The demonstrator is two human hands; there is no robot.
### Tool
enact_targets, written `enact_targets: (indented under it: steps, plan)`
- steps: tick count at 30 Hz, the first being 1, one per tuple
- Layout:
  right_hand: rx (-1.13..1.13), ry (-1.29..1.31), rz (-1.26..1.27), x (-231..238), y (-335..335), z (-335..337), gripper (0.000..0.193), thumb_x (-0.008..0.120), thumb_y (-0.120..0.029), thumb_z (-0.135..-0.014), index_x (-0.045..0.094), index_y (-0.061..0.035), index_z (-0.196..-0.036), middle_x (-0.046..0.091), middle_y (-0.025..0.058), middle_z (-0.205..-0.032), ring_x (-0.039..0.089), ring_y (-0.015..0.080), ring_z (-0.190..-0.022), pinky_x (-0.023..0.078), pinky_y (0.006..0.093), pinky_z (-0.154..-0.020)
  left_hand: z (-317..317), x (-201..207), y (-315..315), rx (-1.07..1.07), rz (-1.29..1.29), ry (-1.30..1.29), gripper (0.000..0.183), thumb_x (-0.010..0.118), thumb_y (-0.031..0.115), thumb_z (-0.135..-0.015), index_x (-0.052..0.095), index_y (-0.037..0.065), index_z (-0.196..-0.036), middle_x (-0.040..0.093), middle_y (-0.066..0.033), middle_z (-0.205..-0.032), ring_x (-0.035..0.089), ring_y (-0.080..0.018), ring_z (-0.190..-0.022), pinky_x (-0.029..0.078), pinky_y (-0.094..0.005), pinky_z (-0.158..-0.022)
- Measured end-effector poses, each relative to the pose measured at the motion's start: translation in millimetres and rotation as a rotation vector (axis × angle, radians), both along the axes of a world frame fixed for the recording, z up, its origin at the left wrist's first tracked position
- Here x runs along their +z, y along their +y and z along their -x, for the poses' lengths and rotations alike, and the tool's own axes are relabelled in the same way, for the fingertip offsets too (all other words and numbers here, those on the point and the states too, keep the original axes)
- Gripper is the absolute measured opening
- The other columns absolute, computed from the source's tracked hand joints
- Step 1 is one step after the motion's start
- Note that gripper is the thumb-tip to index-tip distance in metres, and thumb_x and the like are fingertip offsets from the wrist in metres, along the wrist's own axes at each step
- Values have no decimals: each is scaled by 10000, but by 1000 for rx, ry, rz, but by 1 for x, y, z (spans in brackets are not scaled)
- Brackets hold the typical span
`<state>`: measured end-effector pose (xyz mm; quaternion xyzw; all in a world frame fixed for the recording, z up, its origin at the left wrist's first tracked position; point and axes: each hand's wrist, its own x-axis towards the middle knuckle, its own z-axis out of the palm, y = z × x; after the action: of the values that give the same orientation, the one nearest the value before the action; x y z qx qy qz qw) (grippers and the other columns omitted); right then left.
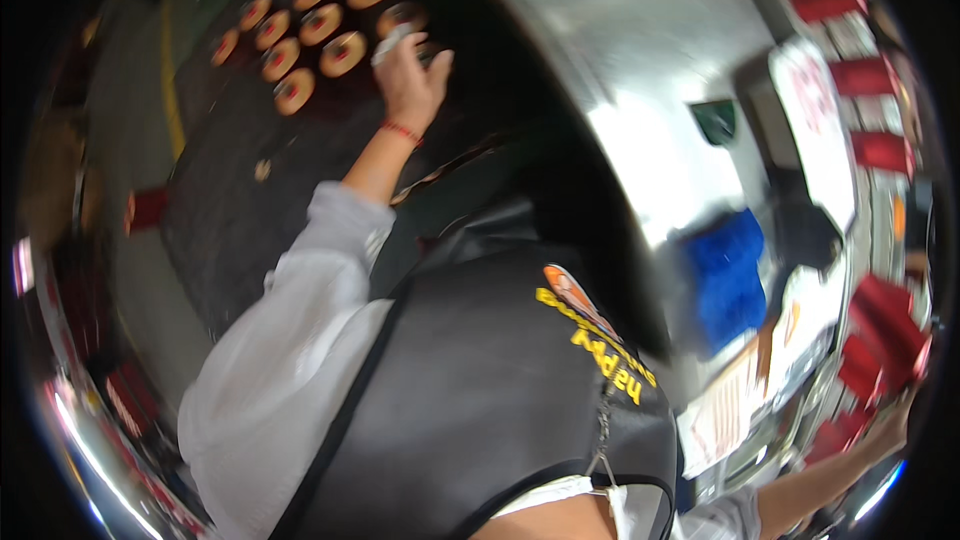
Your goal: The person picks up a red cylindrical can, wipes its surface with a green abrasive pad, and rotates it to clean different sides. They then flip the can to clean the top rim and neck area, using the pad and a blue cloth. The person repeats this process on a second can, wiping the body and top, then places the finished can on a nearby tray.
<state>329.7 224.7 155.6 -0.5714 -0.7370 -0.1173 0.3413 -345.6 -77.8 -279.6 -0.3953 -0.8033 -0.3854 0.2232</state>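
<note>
My left hand [410, 85] reaches out over a dark surface [230, 230] at the upper left, a red band around its wrist. Its fingers bend around something small and pale [392, 43], too blurred to name; the thumb stands a little apart. Just beyond and beside the fingers lie several round tan pieces [343, 54] with dark, shiny middles and red spots, set in loose rows. My right forearm [830, 485] stretches away to the lower right. The right hand at its end is blurred at the picture's rim, near red stacked items [880, 340], and its fingers cannot be made out.
A shiny metal counter [570, 10] runs along the right, with a blue cloth [722, 275] and a dark green piece [714, 122] on it. Farther right stand red-and-white stacks [865, 77]. A red block [146, 211] is by the dark surface's left edge, near a yellow floor line [172, 90].
</note>
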Motion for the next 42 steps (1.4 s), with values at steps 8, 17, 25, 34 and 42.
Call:
enact_targets:
  steps: [8,17,25,34,42]
  plan:
    - [620,194,133,-44,-55,146,372,509,-316,-1055,641,-69,-1300,692,123,-1173,679,201,-1039,564,337,-885,-163,185,81,-1179,-131,-946,256,543,152,-1029,550,6,-1239,654,-72,-990,629,-97,-804,518,-242,-725]
    - [768,187,158,-112,-106,284,308,794,-134,-819,624,-29,-1052,645,96,-1101,654,233,-938,522,319,-789,-163,209,141,-1386,-287,-942,678,553,441,-1018,388,-58,-1447,469,-167,-1445,493,-265,-1300,368,-407,-1102]
    - [902,254,180,-119,-93,292,284,788,-169,-819,608,-13,-974,617,125,-983,621,280,-872,511,356,-759,-217,229,148,-1261,-239,-451,852,767,525,-839,409,-16,-1390,548,-201,-1325,583,-274,-1172,485,-385,-981]
    - [266,-163,301,-170,55,72,213,533,64,-903,693,14,-1035,661,131,-1088,648,283,-1000,502,345,-892,-211,208,178,-1474,-282,-851,947,784,635,-766,451,-33,-1349,553,-133,-1226,612,-214,-1085,515,-348,-948]
    - [-96,-207,812,-225,-21,-2,413,491,135,-833,758,-34,-1100,650,172,-1081,641,320,-1023,493,373,-930,-219,194,181,-1560,-381,-853,1047,672,820,-703,382,79,-1384,472,-345,-1342,605,-448,-1142,536,-521,-967]
